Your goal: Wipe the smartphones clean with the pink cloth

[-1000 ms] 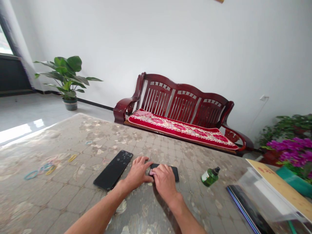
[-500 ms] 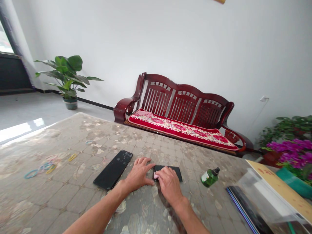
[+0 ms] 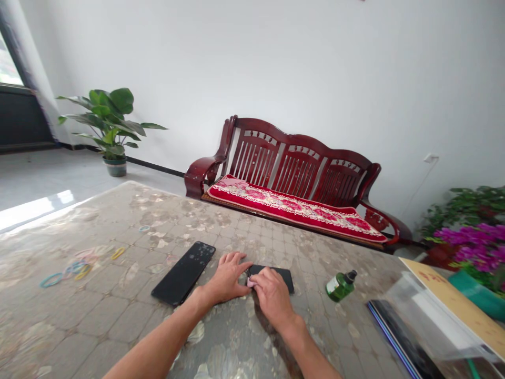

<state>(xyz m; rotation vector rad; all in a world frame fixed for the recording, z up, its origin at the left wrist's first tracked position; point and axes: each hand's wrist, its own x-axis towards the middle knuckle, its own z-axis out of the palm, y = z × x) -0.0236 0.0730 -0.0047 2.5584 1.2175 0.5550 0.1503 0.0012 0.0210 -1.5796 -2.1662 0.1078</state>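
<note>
A small black phone [image 3: 283, 276] lies flat on the patterned tablecloth, partly covered by my right hand [image 3: 273, 295]. Pinched in the right fingers is a pink cloth [image 3: 251, 282], pressed at the phone's left end; most of it is hidden. My left hand [image 3: 229, 277] rests beside that same end, fingers and thumb spread, its tips at the phone's edge. Left of it lies a larger black phone [image 3: 183, 275] with whitish droplets or spots on its upper part. A green bottle with a black top [image 3: 341, 286] stands to the right.
Coloured hair ties [image 3: 81, 267] lie at the left of the table [image 3: 114, 316]. On the right are a stack of dark flat items [image 3: 398, 334], a clear box [image 3: 428, 313] and purple flowers [image 3: 473, 245]. Behind the table stands a wooden bench [image 3: 292, 179].
My right hand with the pink cloth has shifted slightly left and toward me along the small phone's end. The left hand stays nearly in place.
</note>
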